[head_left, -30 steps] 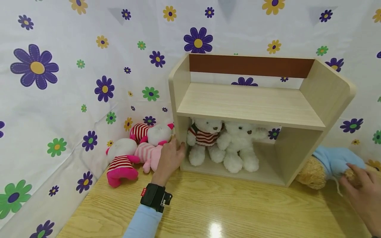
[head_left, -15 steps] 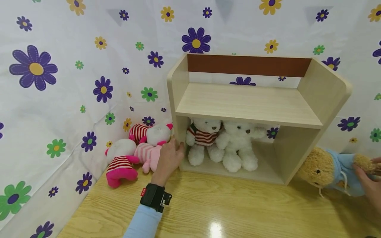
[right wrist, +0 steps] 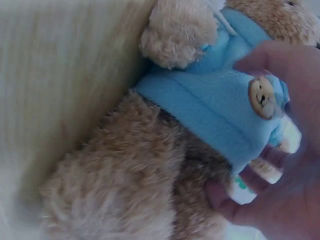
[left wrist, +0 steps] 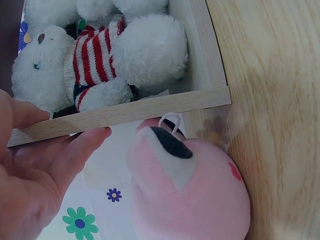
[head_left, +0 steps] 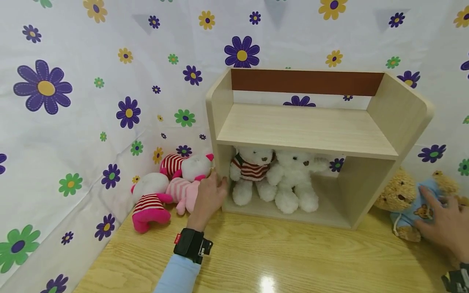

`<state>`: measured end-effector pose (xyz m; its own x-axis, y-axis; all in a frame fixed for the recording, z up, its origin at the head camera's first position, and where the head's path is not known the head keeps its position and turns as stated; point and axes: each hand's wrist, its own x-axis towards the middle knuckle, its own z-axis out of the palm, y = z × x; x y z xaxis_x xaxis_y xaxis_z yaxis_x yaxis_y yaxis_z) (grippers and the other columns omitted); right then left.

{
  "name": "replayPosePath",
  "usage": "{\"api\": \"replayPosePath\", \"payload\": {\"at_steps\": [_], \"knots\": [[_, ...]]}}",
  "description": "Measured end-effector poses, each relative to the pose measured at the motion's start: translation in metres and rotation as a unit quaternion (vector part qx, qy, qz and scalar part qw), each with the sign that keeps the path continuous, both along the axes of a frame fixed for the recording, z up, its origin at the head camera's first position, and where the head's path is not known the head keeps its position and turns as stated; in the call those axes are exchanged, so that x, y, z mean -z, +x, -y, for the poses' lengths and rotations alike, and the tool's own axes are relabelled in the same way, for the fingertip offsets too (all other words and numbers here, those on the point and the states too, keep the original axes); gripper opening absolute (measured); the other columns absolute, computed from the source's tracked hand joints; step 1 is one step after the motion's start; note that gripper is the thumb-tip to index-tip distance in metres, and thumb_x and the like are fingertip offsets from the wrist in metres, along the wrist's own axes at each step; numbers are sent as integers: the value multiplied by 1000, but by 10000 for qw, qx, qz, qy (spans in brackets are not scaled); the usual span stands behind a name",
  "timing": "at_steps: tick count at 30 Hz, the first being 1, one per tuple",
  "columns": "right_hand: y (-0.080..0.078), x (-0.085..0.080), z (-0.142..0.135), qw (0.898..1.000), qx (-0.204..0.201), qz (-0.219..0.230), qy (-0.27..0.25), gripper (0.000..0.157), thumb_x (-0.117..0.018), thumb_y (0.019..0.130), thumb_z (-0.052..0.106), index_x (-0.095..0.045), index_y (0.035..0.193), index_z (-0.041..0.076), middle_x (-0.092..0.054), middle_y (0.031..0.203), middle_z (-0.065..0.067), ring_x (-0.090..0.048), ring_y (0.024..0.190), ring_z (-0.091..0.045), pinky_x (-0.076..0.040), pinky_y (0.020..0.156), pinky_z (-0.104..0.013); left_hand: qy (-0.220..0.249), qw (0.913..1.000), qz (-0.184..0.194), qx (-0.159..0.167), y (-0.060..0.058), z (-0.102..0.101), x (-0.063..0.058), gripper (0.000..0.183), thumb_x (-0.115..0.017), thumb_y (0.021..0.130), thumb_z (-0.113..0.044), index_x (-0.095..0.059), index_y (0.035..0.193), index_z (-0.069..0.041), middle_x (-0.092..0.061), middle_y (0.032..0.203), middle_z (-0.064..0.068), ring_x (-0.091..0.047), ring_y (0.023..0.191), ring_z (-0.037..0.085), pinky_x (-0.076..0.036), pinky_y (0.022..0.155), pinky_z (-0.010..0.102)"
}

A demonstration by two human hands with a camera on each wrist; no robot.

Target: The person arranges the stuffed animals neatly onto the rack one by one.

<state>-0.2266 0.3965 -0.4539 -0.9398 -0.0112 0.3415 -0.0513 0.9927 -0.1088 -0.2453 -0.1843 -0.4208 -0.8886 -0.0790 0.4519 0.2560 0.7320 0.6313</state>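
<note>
My left hand (head_left: pixel 209 197) grips the left side panel of the wooden shelf (head_left: pixel 307 126). In the left wrist view, the thumb lies on the inner side of the panel edge (left wrist: pixel 125 112) and the fingers on the outer side. At the right of the shelf, a tan teddy bear (head_left: pixel 397 191) in a blue hoodie lies on its back. My right hand (head_left: pixel 445 228) holds the teddy bear round its body, one digit on the hoodie (right wrist: pixel 200 100) and others along the bear's far side. Parts of its legs are hidden by the hand in the head view.
In the lower compartment sit two white bears, one in a striped sweater (head_left: pixel 253 171) and one plain (head_left: pixel 294 181). Several pink and white plush toys (head_left: pixel 150 201) lie left of the shelf. Flowered cloth (head_left: pixel 91 134) hangs behind the wooden table (head_left: pixel 234 252).
The teddy bear has turned from face down to face up by the right hand, which has shifted from its legs to its body. My left hand has stayed on the panel.
</note>
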Motion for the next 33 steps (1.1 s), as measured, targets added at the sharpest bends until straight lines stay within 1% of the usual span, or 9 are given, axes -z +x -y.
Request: {"api": "replayPosePath", "payload": {"at_steps": [1,4,7,10,15,19,22,26,33], "knots": [[-3,-1,0,9996,99,265,-58,98,-66,92,28,-2,163,10,-24,130,-56,-29,117,-77,-26,96,-82,13,10000,-3,1,0,0,0,25,-58,100,-15,-62,109,7,-62,71,18,-53,56,20,-44,49,32],[-11,-5,5,9955,408,816,-272,112,-80,74,9,-9,161,5,-17,130,-58,-17,121,-81,-19,96,-87,47,10000,-15,20,0,0,-1,26,-58,100,-15,-62,112,7,-64,74,19,-54,56,20,-46,50,33],[-17,-3,12,9955,444,765,-329,106,-86,65,3,-24,151,-2,-20,125,-58,-21,119,-79,-20,95,-86,103,9999,14,69,0,0,-1,27,-58,100,-15,-61,116,7,-64,75,19,-52,56,19,-45,50,32],[-21,-3,15,9974,337,599,-212,101,-90,60,3,-27,139,-8,-24,119,-56,-29,110,-79,-26,91,-84,125,9999,41,105,-1,-1,-1,29,-58,100,-16,-60,118,6,-64,76,19,-51,56,18,-45,50,32],[-24,-1,13,9972,443,597,126,101,-88,60,-1,-25,140,-8,-31,110,-55,-37,102,-76,-35,85,-82,102,9999,17,63,0,0,1,30,-59,100,-17,-60,120,5,-68,82,21,-55,59,20,-49,53,34],[-24,2,11,9969,514,494,335,102,-87,62,-1,-24,141,-7,-36,107,-55,-39,102,-76,-36,85,-81,94,9999,-66,35,1,2,2,30,-59,100,-16,-60,121,4,-70,84,23,-58,61,22,-52,56,39],[-24,3,10,9973,554,378,289,101,-87,63,0,-23,141,-7,-36,110,-56,-38,104,-76,-33,87,-82,58,9999,-154,-21,0,2,2,28,-59,99,-16,-61,119,4,-69,83,23,-60,62,24,-54,58,43],[-24,4,9,9966,648,460,194,107,-87,63,0,-18,145,-8,-32,115,-58,-35,108,-78,-31,89,-84,22,9998,-206,-63,-2,2,3,25,-60,99,-15,-61,113,5,-67,78,23,-61,63,26,-54,58,45],[-22,4,7,9944,769,682,261,120,-88,63,3,-8,152,-9,-30,120,-59,-33,112,-79,-32,92,-85,74,9999,-141,-31,-1,0,5,28,-59,99,-16,-61,118,4,-71,88,28,-66,66,30,-56,61,47]]}}
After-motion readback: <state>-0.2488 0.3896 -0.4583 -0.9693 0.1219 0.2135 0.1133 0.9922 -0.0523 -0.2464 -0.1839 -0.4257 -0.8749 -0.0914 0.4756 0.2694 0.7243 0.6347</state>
